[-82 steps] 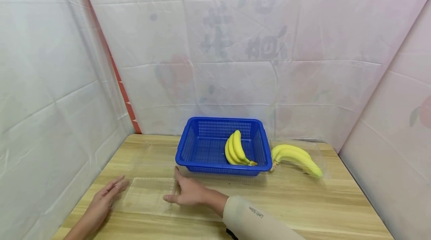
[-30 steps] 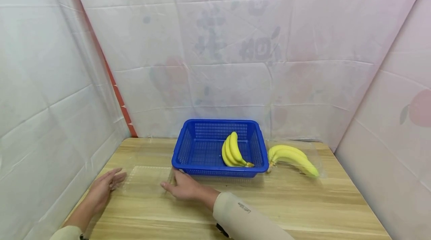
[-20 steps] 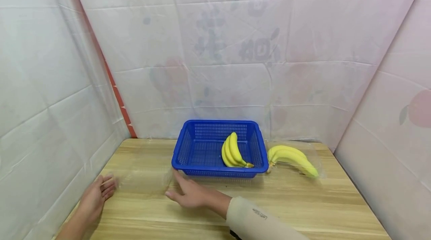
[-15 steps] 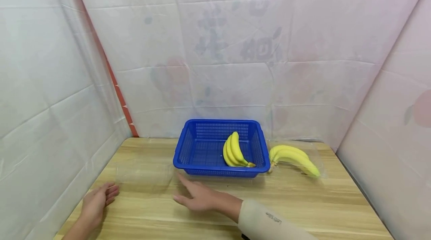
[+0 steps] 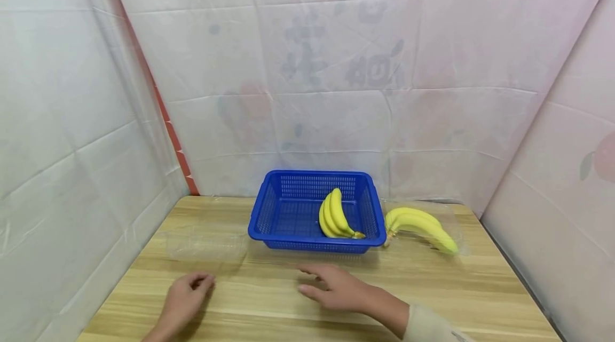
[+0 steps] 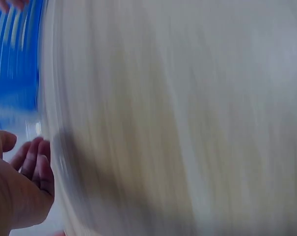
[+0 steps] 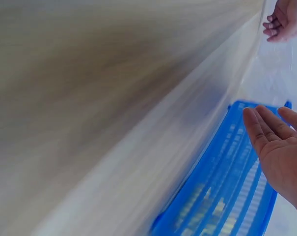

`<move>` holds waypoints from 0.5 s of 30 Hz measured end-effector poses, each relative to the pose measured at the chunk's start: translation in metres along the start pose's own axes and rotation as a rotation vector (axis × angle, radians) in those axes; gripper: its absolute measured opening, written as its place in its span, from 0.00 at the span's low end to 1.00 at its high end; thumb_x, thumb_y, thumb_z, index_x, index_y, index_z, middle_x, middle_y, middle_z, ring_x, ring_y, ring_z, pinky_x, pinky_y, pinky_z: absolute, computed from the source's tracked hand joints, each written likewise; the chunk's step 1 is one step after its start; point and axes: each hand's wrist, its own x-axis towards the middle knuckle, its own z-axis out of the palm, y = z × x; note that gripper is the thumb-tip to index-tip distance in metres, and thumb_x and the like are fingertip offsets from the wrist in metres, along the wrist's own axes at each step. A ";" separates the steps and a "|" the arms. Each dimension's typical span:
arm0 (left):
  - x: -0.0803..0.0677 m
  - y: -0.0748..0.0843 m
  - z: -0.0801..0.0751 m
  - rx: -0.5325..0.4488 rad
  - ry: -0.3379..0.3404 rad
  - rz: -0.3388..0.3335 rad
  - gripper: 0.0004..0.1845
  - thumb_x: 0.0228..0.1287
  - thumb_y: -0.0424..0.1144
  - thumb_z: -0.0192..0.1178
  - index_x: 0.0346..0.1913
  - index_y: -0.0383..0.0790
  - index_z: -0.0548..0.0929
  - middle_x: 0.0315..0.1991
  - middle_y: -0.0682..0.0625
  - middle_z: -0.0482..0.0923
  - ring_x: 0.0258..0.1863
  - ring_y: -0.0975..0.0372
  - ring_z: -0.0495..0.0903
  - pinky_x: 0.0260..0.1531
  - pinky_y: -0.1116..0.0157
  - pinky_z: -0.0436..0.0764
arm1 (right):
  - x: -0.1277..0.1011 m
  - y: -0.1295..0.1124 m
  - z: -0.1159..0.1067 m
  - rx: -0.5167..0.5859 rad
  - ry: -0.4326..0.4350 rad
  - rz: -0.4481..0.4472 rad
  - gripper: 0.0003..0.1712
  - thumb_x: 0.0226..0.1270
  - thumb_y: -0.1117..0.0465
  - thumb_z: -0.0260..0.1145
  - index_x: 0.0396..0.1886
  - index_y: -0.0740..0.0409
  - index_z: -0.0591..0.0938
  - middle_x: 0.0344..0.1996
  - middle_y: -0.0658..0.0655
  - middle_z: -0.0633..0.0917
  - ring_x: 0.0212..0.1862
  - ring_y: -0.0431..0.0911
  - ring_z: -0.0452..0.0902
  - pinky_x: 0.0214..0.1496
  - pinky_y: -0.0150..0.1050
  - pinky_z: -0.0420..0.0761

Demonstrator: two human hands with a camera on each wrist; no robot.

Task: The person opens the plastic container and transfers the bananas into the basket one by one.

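Observation:
A clear plastic container (image 5: 206, 244) lies on the wooden table (image 5: 269, 310), left of a blue basket (image 5: 314, 246). The basket holds a bunch of yellow bananas (image 5: 335, 215). My left hand (image 5: 186, 294) rests on the table in front of the container, fingers loosely curled, holding nothing. My right hand (image 5: 332, 287) lies flat and open in front of the basket, touching neither it nor the container. In the blurred wrist views, the left hand (image 6: 21, 183) and right hand (image 7: 281, 147) both show bare palms, with the basket (image 7: 227, 196) close by.
A second bunch of bananas (image 5: 423, 224) lies in a clear wrapper right of the basket. White sheeting (image 5: 72, 134) walls the table on the left, back and right. Bare wood lies along the near edge and right front.
Both hands let go of the clear container and drew back toward me and to the right. The container now lies a little farther back, beside the basket.

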 end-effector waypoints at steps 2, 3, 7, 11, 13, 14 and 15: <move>-0.009 0.013 0.018 -0.057 -0.041 0.043 0.08 0.75 0.39 0.67 0.46 0.38 0.92 0.37 0.52 0.88 0.35 0.70 0.79 0.39 0.71 0.80 | -0.018 0.008 -0.006 0.026 0.030 0.018 0.36 0.86 0.40 0.55 0.78 0.60 0.74 0.73 0.61 0.81 0.69 0.59 0.82 0.65 0.47 0.87; -0.013 0.019 0.026 -0.085 -0.065 0.060 0.07 0.74 0.39 0.67 0.45 0.39 0.92 0.36 0.53 0.88 0.35 0.71 0.79 0.39 0.72 0.80 | -0.026 0.012 -0.009 0.040 0.044 0.032 0.36 0.86 0.40 0.54 0.77 0.61 0.74 0.73 0.62 0.81 0.69 0.59 0.82 0.65 0.47 0.87; -0.026 0.039 0.052 -0.175 -0.197 0.127 0.07 0.74 0.41 0.68 0.44 0.42 0.91 0.35 0.54 0.88 0.34 0.73 0.80 0.38 0.72 0.81 | -0.058 0.026 -0.019 0.044 0.109 0.103 0.35 0.86 0.41 0.55 0.76 0.62 0.76 0.70 0.63 0.83 0.69 0.60 0.82 0.63 0.46 0.87; -0.032 0.053 0.065 -0.188 -0.310 0.194 0.12 0.78 0.47 0.64 0.46 0.42 0.90 0.35 0.54 0.87 0.34 0.72 0.80 0.37 0.72 0.81 | -0.080 0.037 -0.025 0.026 0.145 0.169 0.33 0.85 0.42 0.57 0.75 0.62 0.77 0.68 0.62 0.85 0.66 0.59 0.84 0.61 0.46 0.87; -0.033 0.058 0.068 -0.182 -0.335 0.225 0.14 0.79 0.48 0.62 0.46 0.42 0.90 0.35 0.55 0.87 0.34 0.73 0.80 0.36 0.72 0.80 | -0.086 0.040 -0.027 0.017 0.153 0.178 0.33 0.85 0.43 0.57 0.74 0.62 0.77 0.68 0.62 0.85 0.65 0.58 0.84 0.60 0.46 0.87; -0.033 0.060 0.069 -0.178 -0.342 0.236 0.14 0.80 0.49 0.62 0.46 0.42 0.90 0.35 0.55 0.87 0.34 0.73 0.79 0.36 0.72 0.80 | -0.089 0.042 -0.027 0.012 0.156 0.176 0.32 0.85 0.44 0.58 0.74 0.62 0.77 0.68 0.62 0.85 0.65 0.58 0.84 0.60 0.46 0.88; -0.032 0.062 0.070 -0.181 -0.348 0.246 0.14 0.80 0.49 0.61 0.47 0.42 0.90 0.35 0.55 0.87 0.34 0.73 0.79 0.36 0.72 0.81 | -0.091 0.043 -0.027 0.005 0.161 0.172 0.32 0.85 0.44 0.58 0.74 0.63 0.77 0.68 0.62 0.85 0.65 0.58 0.84 0.60 0.46 0.88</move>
